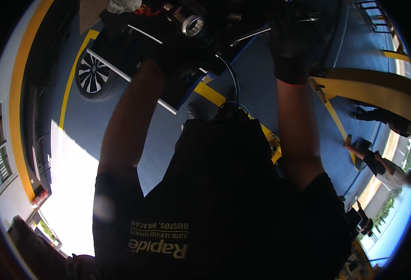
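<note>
My right hand (291, 39), in a black glove, is raised at the top right and closed around a shiny metal hand tool. The tool's slim shaft (254, 34) sticks out to the left of the glove; its exact kind is unclear. My left hand (179, 53), also black-gloved, reaches into deep shade at the top middle. Its fingers blend into the dark, so any hold is hidden. Just above it a metal ring-shaped part (193, 26) faces me. A thin dark hose (235, 77) curves down between my arms.
Left of my arms, a wheel with tyre (94, 74) lies near a dark blue tool cart (121, 51) with pale edges. A yellow lift arm (368, 88) extends at the right. Several people, one seated (387, 168), are farther right. Yellow lines cross the grey floor (256, 65).
</note>
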